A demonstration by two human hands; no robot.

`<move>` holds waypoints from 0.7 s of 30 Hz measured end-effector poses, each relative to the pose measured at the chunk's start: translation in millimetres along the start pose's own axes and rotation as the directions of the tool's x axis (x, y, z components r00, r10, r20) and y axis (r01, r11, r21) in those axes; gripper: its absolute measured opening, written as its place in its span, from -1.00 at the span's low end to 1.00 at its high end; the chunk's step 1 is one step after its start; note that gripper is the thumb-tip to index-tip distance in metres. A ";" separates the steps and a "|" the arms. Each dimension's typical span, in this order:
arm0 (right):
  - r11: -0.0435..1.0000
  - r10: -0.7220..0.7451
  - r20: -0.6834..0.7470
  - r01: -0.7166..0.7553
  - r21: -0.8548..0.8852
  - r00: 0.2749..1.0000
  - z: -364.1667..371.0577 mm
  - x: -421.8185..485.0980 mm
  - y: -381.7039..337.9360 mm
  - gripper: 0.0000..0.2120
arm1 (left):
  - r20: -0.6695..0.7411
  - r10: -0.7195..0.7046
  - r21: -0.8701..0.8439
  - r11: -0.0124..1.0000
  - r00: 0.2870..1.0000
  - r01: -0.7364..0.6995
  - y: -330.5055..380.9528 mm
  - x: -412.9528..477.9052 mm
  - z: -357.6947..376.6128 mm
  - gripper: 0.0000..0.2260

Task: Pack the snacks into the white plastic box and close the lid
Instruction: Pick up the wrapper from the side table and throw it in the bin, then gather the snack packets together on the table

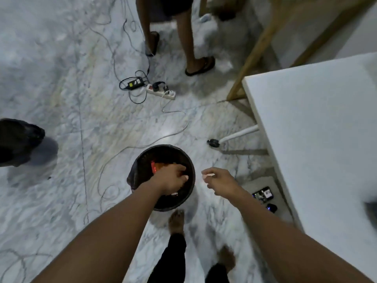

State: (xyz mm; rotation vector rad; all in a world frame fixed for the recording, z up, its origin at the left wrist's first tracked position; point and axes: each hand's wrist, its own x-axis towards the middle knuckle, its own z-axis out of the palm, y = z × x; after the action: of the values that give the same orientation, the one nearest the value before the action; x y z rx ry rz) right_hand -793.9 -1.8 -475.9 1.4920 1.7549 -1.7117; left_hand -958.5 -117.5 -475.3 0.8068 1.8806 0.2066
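Observation:
A round black basket (142, 160) stands on the marble floor in front of my feet. Red and orange snack packets (156, 166) show inside it. My left hand (172, 177) reaches into the basket, its fingers curled down among the packets; whether it grips one is hidden. My right hand (219, 181) hovers just right of the basket, pinching a small white piece between thumb and fingers. The white plastic box is not in view.
A white table (316, 129) fills the right side, with wooden legs (255, 54) behind it. A power strip (161, 90) and cables lie on the floor ahead. Another person's legs (189, 33) stand beyond. Small electronic devices (263, 194) sit near the table.

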 end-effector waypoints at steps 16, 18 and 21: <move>0.971 -0.076 -0.642 0.203 0.127 0.763 -245.2 -399.5 186.3 -0.83 | 0.262 0.597 0.365 0.666 0.758 -0.650 381.3 -213.3 187.0 -0.71; 0.970 -0.035 -0.704 0.193 0.147 0.710 -257.1 -447.3 233.9 -0.84 | 0.296 0.656 0.414 0.567 0.695 -0.712 416.1 -241.0 239.8 -0.65; 0.963 0.093 -0.788 0.147 0.228 0.609 -263.2 -513.3 310.8 -0.80 | 0.407 0.663 0.339 0.529 0.629 -0.778 455.3 -278.7 324.3 -0.71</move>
State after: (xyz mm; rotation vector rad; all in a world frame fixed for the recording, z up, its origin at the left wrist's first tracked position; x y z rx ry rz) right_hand -211.1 -86.1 -188.6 2.6866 1.9377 -1.4060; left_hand -411.1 -11.9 -193.5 1.8969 1.2587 0.1355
